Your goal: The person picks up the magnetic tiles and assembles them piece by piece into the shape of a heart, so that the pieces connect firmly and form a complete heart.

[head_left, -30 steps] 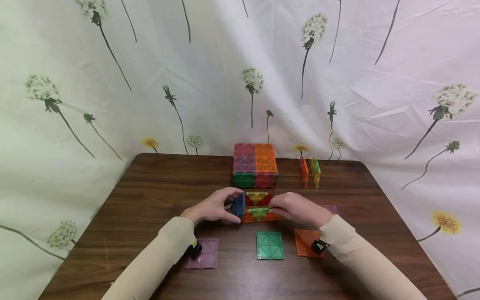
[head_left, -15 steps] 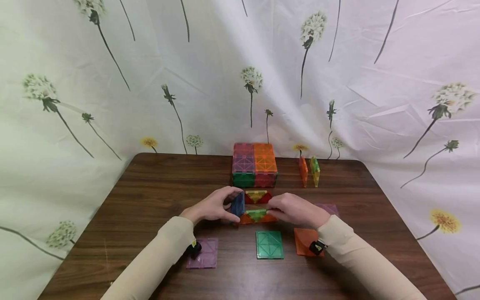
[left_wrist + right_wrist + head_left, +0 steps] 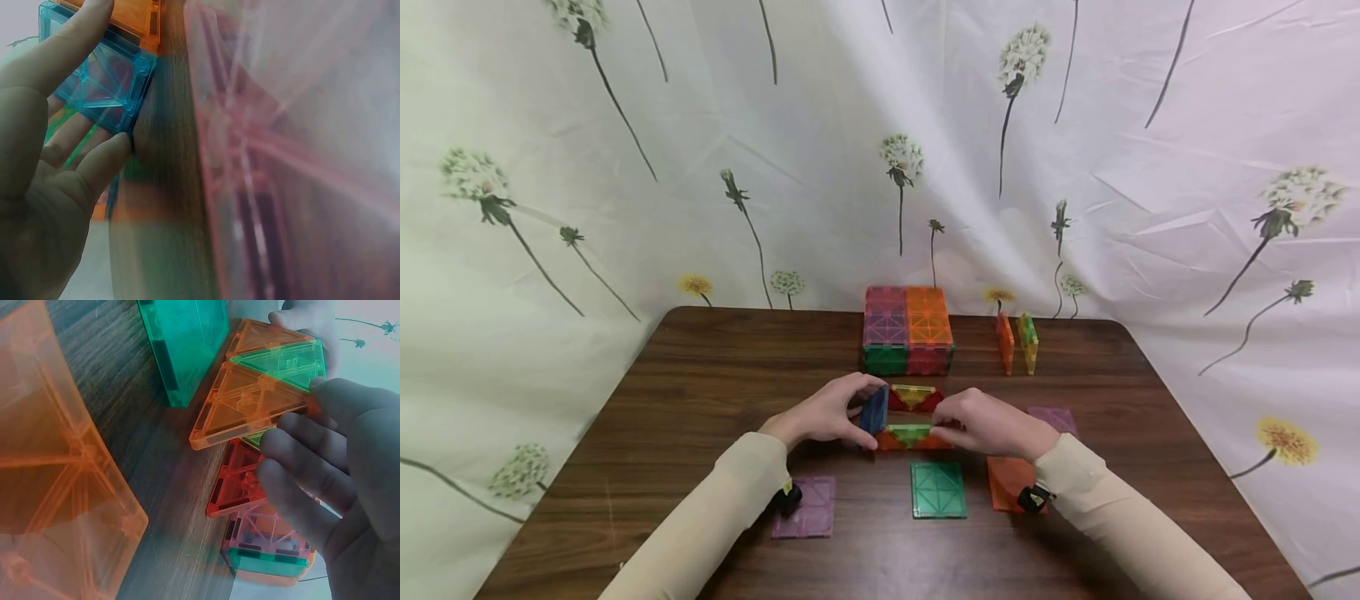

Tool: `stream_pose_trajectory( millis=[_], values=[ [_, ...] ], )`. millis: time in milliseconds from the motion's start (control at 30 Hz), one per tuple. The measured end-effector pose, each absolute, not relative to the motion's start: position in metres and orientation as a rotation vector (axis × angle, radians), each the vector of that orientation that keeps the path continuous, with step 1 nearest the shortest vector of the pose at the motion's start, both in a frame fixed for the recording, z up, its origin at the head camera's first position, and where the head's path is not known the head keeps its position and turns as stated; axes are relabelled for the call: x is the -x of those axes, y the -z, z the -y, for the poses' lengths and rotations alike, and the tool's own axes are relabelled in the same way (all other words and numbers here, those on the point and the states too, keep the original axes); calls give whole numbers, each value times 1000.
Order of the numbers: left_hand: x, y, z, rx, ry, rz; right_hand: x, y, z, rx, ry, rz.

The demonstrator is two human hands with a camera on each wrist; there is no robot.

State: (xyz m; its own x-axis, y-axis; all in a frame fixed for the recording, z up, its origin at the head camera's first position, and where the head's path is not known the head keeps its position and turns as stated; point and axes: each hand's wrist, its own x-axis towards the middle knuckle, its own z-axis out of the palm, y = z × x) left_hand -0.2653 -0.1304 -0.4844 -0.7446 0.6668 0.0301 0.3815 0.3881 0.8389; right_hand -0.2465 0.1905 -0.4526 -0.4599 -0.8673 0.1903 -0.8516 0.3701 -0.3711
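My left hand (image 3: 831,411) holds a blue square magnetic tile (image 3: 109,78) on edge, thumb on one side and fingers on the other. A panel of two orange triangle tiles (image 3: 247,403) with a green triangle tile (image 3: 290,362) between them stands at the near side. My right hand (image 3: 992,419) pinches this panel near its right upper corner between thumb and fingertips. Behind it stands a similar panel of red triangle tiles (image 3: 240,478) with a yellow triangle tile (image 3: 913,395) in the middle. The left ends of both panels are close to the blue tile; contact is unclear.
At the back stands a box of coloured tiles (image 3: 907,321). Two upright tile panels, orange (image 3: 1005,343) and yellow-green (image 3: 1028,344), are to its right. Flat in front lie purple (image 3: 816,508), teal (image 3: 938,490) and orange (image 3: 1006,479) squares; another purple tile (image 3: 1054,418) is partly behind the right arm.
The orange-and-green panel has shifted slightly nearer the body and stands more upright, the right hand moving a little left with it. The left hand and blue tile have hardly moved.
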Motion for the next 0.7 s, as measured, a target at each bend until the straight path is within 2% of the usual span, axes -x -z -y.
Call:
stream_pose_trajectory(
  millis=[233,400,700],
  values=[
    [266,485,130,-903,-1275,-2354,243,448,-198,1560,724,-2586],
    [266,483,130,-890,-1261,-2365,249,446,-223,1512,752,-2668],
    [267,484,130,-888,-1263,-2360,256,438,-308,1052,465,-2874]
  ],
)
